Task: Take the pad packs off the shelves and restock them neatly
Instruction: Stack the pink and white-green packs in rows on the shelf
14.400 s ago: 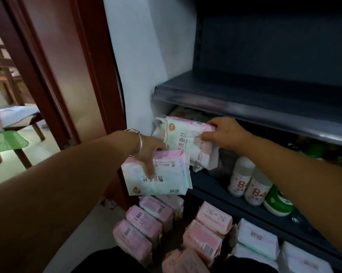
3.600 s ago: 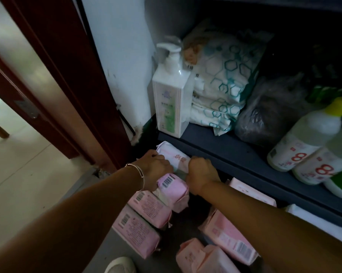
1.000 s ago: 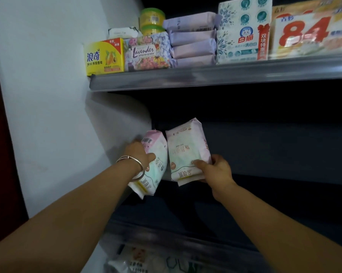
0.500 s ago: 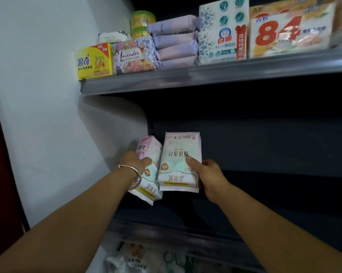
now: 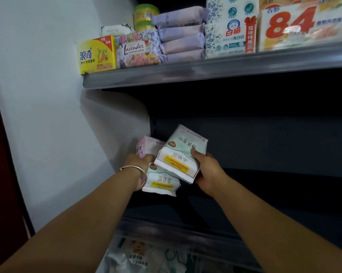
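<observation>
Gripping overlapping pad packs [image 5: 181,154], both hands [image 5: 207,170] near shelf's left wall [image 5: 115,125].

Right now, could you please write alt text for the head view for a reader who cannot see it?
Two bare hands each hold a pad pack over a dark shelf: the left hand, a bangle at its wrist, grips the lower pack, and the right hand grips the tilted upper pack overlapping it. The shelf above holds boxes and purple packs.

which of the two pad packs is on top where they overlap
The pack in the right hand, pad pack; its lower corner covers the left hand's pack.
</observation>
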